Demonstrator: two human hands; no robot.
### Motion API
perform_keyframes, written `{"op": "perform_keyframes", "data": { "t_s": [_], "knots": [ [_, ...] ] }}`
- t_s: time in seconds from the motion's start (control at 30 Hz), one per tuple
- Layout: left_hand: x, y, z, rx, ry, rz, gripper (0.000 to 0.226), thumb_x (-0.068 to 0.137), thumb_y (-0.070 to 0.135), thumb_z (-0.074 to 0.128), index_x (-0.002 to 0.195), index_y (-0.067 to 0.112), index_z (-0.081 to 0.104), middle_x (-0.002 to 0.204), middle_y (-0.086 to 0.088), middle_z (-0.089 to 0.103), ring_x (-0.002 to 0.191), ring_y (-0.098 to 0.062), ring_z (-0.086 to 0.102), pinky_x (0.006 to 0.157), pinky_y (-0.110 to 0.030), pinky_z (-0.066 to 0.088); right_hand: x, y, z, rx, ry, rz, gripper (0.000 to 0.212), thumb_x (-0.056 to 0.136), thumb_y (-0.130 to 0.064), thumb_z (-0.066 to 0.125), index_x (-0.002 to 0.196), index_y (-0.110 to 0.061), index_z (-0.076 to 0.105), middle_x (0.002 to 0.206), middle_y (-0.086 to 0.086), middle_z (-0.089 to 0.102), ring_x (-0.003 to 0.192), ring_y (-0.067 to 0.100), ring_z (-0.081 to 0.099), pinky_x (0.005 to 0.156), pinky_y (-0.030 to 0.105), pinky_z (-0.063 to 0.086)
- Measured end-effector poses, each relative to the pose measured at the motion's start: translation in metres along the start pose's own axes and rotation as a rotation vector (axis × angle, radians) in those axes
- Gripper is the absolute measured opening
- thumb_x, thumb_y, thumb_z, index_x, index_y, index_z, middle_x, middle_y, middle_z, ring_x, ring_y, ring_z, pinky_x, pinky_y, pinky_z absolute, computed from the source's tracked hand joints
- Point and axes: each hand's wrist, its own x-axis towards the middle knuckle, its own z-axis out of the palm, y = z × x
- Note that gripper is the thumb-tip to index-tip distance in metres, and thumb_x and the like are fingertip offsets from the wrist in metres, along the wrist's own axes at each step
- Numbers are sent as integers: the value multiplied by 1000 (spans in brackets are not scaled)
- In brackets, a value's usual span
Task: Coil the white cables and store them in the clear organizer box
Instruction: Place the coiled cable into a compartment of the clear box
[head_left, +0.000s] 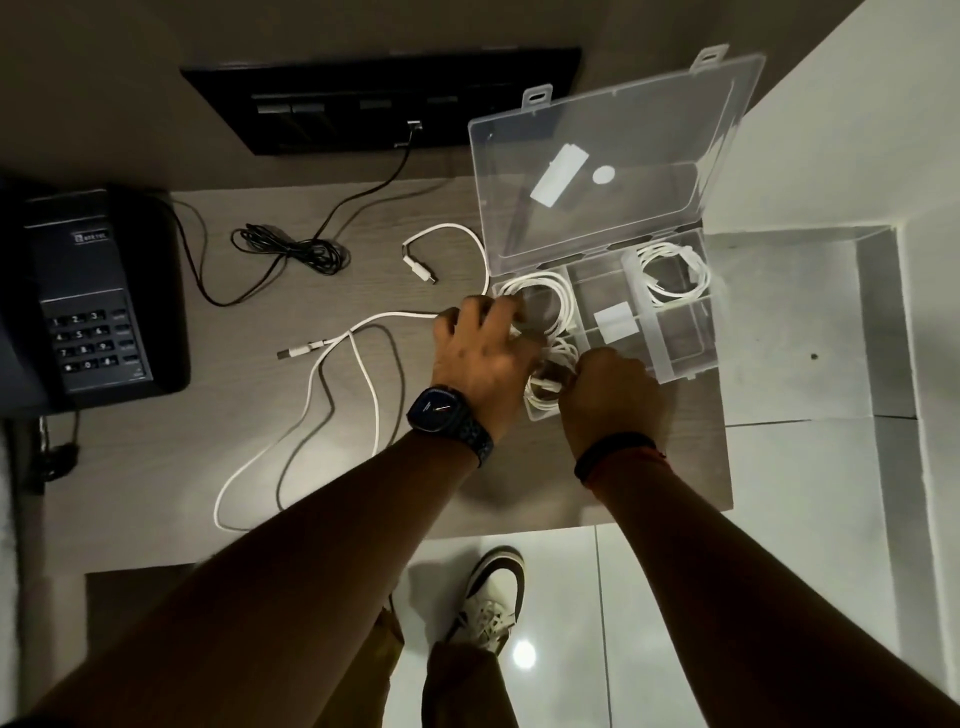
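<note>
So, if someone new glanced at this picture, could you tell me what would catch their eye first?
Probably the two hands, the left hand and right hand, working together over the near left corner of the clear organizer box, where coiled white cables already sit. The box's open lid stands up behind them. To the left, a long loose white cable snakes across the desk, near a dark desk phone.

Black watch (435, 410), dark wristband (613, 453), white laced sneaker (491, 597).
</note>
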Motion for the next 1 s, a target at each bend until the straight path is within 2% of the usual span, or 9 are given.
{"op": "perform_keyframes", "data": {
  "t_s": [0.1,0.2,0.33,0.43,0.53,0.6,0.8,0.9,1.0],
  "knots": [
    [1,0,7,46,-42,103,22,83,24,60,101,27,72,117,-5,65,105,-32,59,85,-47,43,0,-1,1,-44,4,-35,16,90,-18,51,85,-11,64,85,12,69,80,34,66,62,32,40],
    [3,-2,11,107,-50,181,23,87,28,53,100,30,72,122,0,61,112,-29,56,89,-47,43,2,-2,-3,-109,-19,-130,15,89,-18,52,83,-10,63,84,13,68,78,35,66,60,32,36],
    [10,-3,12,188,-4,320,13,81,27,63,86,29,75,121,5,63,113,-26,57,90,-46,46,12,0,-16,-127,-86,-247,18,87,-27,54,80,-12,62,81,10,68,69,30,60,60,32,34],
    [18,-6,11,181,94,410,8,74,25,71,81,24,75,112,6,68,107,-23,60,87,-44,49,18,5,-23,-207,-40,-294,23,90,-29,55,79,-11,64,77,10,68,69,31,64,57,30,35],
    [23,-9,13,106,162,408,24,71,22,74,94,16,73,107,4,70,106,-20,52,86,-43,49,12,7,-21,-208,71,-354,21,80,-18,72,66,-4,65,60,15,65,53,35,63,52,30,35],
    [21,-9,16,111,178,429,20,73,22,72,92,16,73,107,3,70,106,-21,51,85,-43,49,8,8,-19,-192,148,-351,23,71,-9,79,57,-3,62,52,15,61,45,35,60,49,28,34],
    [21,-13,23,53,246,445,24,77,24,62,97,13,70,102,2,70,102,-20,45,82,-42,50,16,11,-8,-23,159,-239,12,82,-22,69,84,-11,64,88,9,61,73,31,61,56,28,36],
    [20,-17,25,34,227,435,30,75,26,70,101,12,69,104,2,70,102,-21,49,83,-44,50,10,10,-5,-21,181,-297,8,82,-14,68,81,-6,67,86,13,62,70,34,62,56,31,42],
    [17,-20,24,99,79,374,19,75,32,74,92,24,74,118,3,64,111,-23,47,89,-45,46,3,9,-2,-99,205,-344,8,78,-7,71,74,-2,66,81,16,60,63,36,61,49,31,41]
  ]
}}
